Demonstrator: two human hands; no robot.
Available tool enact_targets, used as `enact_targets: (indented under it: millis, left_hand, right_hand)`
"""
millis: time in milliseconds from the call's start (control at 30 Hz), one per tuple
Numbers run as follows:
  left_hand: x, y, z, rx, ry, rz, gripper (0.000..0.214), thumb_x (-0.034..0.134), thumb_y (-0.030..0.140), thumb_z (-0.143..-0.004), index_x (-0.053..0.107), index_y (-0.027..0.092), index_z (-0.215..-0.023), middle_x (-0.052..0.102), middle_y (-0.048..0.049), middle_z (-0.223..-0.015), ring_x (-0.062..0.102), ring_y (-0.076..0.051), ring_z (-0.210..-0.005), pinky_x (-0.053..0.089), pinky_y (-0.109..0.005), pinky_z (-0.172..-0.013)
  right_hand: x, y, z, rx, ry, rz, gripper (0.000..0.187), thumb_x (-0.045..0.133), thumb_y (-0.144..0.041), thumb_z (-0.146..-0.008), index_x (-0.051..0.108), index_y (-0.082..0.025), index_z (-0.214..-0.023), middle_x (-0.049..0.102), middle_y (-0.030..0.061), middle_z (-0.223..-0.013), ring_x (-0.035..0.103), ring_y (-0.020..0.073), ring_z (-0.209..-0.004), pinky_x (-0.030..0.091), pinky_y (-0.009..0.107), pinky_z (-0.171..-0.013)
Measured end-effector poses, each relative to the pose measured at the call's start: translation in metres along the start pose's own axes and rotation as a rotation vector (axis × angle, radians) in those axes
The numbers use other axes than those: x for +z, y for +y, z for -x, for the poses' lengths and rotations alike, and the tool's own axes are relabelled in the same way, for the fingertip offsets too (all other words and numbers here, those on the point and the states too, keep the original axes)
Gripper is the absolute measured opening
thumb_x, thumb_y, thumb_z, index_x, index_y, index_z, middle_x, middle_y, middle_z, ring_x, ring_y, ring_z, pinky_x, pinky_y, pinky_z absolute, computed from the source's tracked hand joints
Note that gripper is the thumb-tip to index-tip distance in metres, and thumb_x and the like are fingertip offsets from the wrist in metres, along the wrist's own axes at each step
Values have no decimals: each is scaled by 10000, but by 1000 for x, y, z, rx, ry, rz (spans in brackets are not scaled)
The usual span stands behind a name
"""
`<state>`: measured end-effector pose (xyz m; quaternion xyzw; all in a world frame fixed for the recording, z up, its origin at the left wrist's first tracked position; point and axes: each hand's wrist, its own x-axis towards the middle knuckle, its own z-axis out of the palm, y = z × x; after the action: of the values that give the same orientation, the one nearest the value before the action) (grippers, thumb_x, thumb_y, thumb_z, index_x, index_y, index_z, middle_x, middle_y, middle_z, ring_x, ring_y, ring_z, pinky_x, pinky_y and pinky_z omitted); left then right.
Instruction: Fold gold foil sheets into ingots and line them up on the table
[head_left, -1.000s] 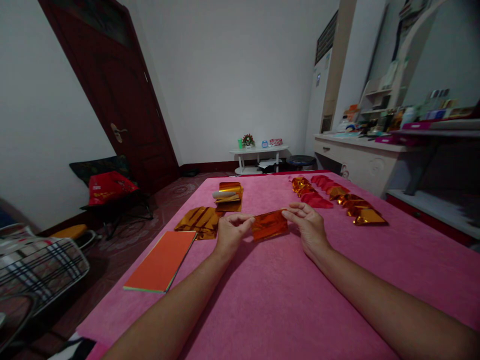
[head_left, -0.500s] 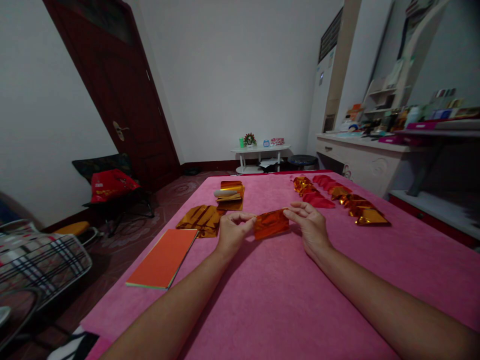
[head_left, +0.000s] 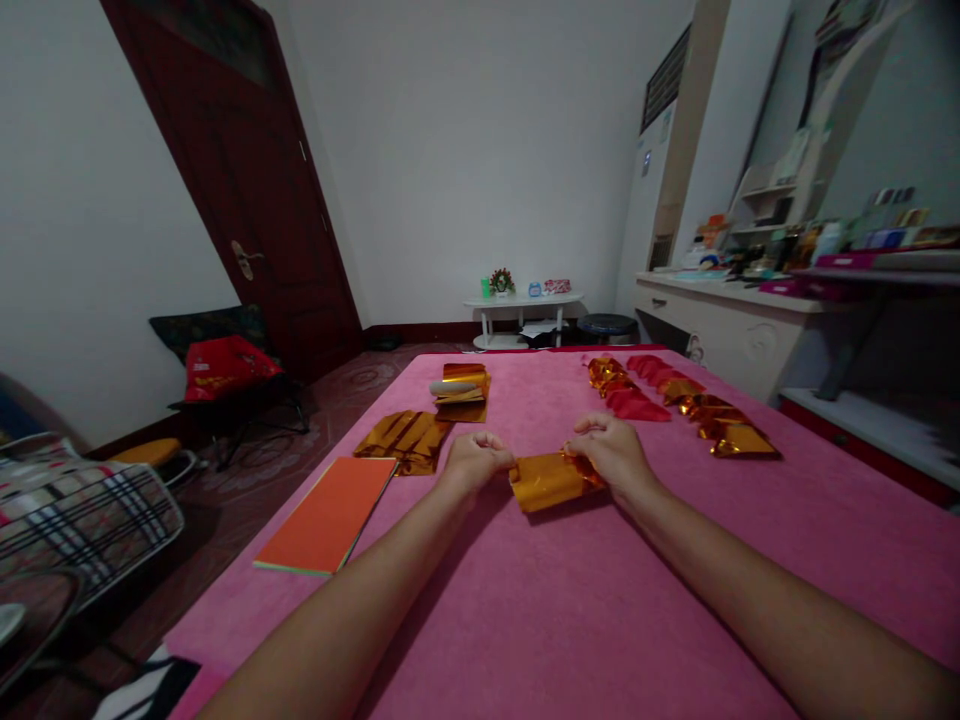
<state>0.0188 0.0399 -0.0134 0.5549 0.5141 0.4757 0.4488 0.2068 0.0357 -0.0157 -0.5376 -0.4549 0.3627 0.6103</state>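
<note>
A shiny gold foil sheet (head_left: 551, 481) is held between both hands, just above the pink-covered table (head_left: 525, 620). My left hand (head_left: 476, 462) pinches its left edge. On the other side, my right hand (head_left: 611, 455) grips the right end, where the foil looks creased and bent; the fingertips are partly hidden. Left of my left hand lies a spread of gold foil pieces (head_left: 405, 440). Behind it, a grey oblong object (head_left: 452, 387) rests on a stack of gold foil (head_left: 471, 408). A pad of orange paper (head_left: 330, 515) lies at the left edge.
Folded gold foil pieces (head_left: 739, 432) and red pieces (head_left: 636, 404) run in rows at the table's back right. A red bag (head_left: 229, 368) sits on a chair at left. A white dresser (head_left: 735, 320) stands at right, a low white table (head_left: 525, 299) by the wall.
The foil has come lower and nearer, and its face now shows brighter gold instead of see-through orange. My right hand has turned over its right end. My left hand has shifted slightly.
</note>
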Motion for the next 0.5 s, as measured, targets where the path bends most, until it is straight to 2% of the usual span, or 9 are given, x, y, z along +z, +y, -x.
enact_targets:
  millis: [100,200,333,500]
  left_hand:
    - [8,-12,0,62,50,-143,96,629,113,-478,544,155,-469,556,20,-453,470,-91,-421,304,-187,-425]
    - [13,-18,3,199,76,-410,72,586,92,-511,605,161,-517,622,-6,-527,525,-114,-475,327,-194,-453]
    - [14,-21,7,278,66,-569,140,572,86,-552,672,175,-592,637,-14,-545,538,-121,-486,324,-195,-456]
    - [12,-17,13,271,49,-676,188,576,100,-605,707,201,-695,663,-18,-617,575,-137,-561,346,-206,-497]
  right_hand:
    - [0,20,-5,-60,12,256,198,623,-97,-435,558,-209,-585,556,-51,-442,483,116,-389,300,217,-384]
    - [0,30,-6,-126,23,479,172,598,-96,-462,574,-222,-576,554,-53,-454,472,111,-411,285,220,-412]
    - [1,28,-4,-190,10,686,132,586,-117,-509,583,-225,-586,569,-35,-491,490,122,-457,284,227,-440]
    - [3,20,2,-213,-49,814,117,569,-121,-549,591,-212,-620,601,-11,-562,521,128,-510,302,221,-460]
